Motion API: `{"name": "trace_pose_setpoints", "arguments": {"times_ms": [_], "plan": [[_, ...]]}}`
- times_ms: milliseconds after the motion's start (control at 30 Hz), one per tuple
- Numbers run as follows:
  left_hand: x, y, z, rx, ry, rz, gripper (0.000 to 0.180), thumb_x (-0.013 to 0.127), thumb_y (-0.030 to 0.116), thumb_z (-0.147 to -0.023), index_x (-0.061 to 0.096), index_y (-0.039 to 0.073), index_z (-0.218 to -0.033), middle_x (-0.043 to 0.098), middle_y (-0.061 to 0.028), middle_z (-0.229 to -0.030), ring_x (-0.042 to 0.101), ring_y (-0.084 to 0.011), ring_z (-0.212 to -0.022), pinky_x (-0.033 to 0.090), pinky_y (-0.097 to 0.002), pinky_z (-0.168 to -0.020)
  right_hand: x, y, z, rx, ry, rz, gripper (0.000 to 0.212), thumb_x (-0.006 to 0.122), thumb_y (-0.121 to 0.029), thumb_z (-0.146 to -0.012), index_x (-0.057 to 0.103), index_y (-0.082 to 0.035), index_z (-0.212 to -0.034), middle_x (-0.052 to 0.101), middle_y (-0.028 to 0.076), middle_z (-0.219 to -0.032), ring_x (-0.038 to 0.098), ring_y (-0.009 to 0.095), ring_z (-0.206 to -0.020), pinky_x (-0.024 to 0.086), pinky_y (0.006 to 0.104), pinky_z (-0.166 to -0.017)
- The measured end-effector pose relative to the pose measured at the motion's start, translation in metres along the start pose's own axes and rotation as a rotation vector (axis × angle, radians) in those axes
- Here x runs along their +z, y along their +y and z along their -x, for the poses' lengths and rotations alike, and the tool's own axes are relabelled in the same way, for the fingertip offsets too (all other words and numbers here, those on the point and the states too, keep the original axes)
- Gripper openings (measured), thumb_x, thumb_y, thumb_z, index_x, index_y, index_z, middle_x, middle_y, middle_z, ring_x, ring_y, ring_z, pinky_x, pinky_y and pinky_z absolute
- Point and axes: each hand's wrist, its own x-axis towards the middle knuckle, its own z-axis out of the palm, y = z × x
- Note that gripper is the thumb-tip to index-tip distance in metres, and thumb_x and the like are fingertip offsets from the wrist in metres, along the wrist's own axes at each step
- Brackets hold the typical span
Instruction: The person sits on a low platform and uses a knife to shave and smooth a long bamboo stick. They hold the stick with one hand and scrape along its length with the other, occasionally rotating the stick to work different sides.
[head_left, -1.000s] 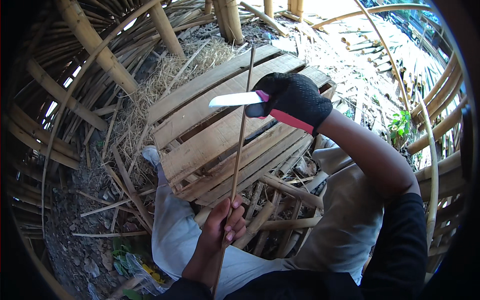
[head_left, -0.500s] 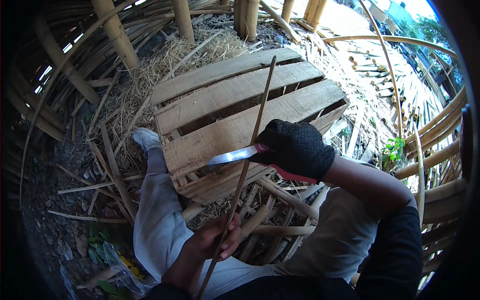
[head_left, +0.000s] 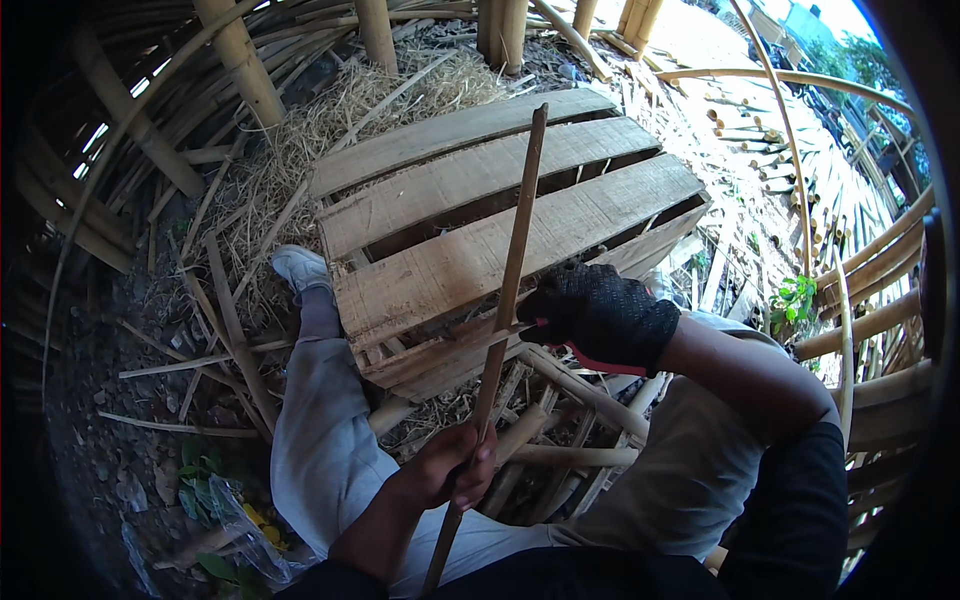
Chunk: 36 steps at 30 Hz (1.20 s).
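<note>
My bare left hand [head_left: 447,467] is closed around a long, thin bamboo strip [head_left: 516,235]. The strip slants up and away, its far end above a slatted wooden crate [head_left: 410,290] and its near end by my lap. In a black textured glove with red on its underside, my right hand [head_left: 608,312] grips a knife [head_left: 519,329]. The blade shows nearly edge-on, as a thin line against the strip between my two hands. Most of the handle is hidden in the glove.
Dry straw-like shavings [head_left: 400,92] lie behind the crate. Bamboo poles [head_left: 240,62] stand at the back left, and cut bamboo pieces [head_left: 755,150] lie at the far right. Bamboo lengths [head_left: 575,457] lie between my legs. A clear plastic wrapper [head_left: 245,530] lies at lower left.
The strip has turned so its wider face shows and it stands steeper. The knife blade has tilted from flat-on to nearly edge-on. My left hand has shifted slightly right.
</note>
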Motion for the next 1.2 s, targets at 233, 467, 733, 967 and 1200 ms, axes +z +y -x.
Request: {"name": "trace_pose_setpoints", "arguments": {"times_ms": [233,467,733,967,1200], "plan": [[-0.002,0.003,-0.001,0.027,-0.007,0.157,0.037,0.04,0.047,-0.105,0.045,0.013,-0.093,0.034,0.004,-0.056,0.034,-0.0076,-0.038,0.03,-0.0225,-0.037,-0.019,-0.047,-0.008,0.311,-0.298,0.082,0.041,0.057,-0.051,-0.096,0.071,-0.013,-0.089,0.07,0.012,-0.084,0.07,0.032,-0.079,0.054,0.0432,-0.069],[0.001,-0.001,0.004,-0.024,-0.09,0.46,0.037,0.035,0.045,-0.108,0.044,0.015,-0.089,0.028,0.0065,-0.052,0.025,-0.0044,-0.034,0.022,-0.0227,-0.031,0.002,-0.058,-0.01,0.28,-0.234,0.145,0.048,0.059,-0.056,-0.092,0.072,-0.012,-0.076,0.068,0.011,-0.068,0.069,0.032,-0.062,0.054,0.0414,-0.058],[0.004,0.002,0.007,-0.043,-0.038,0.429,0.038,0.032,0.048,-0.108,0.044,0.017,-0.089,0.026,0.0068,-0.051,0.022,-0.004,-0.033,0.02,-0.0225,-0.031,-0.008,-0.043,-0.029,0.352,-0.219,0.191,0.054,0.046,-0.054,-0.099,0.074,-0.011,-0.08,0.065,0.014,-0.064,0.068,0.03,-0.059,0.054,0.0416,-0.055],[-0.001,0.01,0.003,-0.032,-0.062,0.399,0.04,0.031,0.049,-0.107,0.044,0.016,-0.089,0.025,0.0072,-0.051,0.022,-0.0035,-0.033,0.02,-0.0229,-0.031,0.005,-0.035,-0.021,-0.059,-0.046,0.23,0.049,0.062,-0.055,-0.09,0.067,-0.012,-0.066,0.062,0.008,-0.06,0.064,0.028,-0.054,0.05,0.0407,-0.05],[-0.004,0.006,-0.012,0.138,0.115,0.121,0.047,0.032,0.046,-0.108,0.045,0.011,-0.079,0.04,-0.0003,-0.061,0.036,-0.0096,-0.037,0.03,-0.0235,-0.035,-0.005,-0.048,-0.021,0.056,-0.175,0.226,0.054,0.053,-0.056,-0.095,0.07,-0.011,-0.071,0.064,0.01,-0.062,0.066,0.029,-0.057,0.052,0.0406,-0.052]]}}
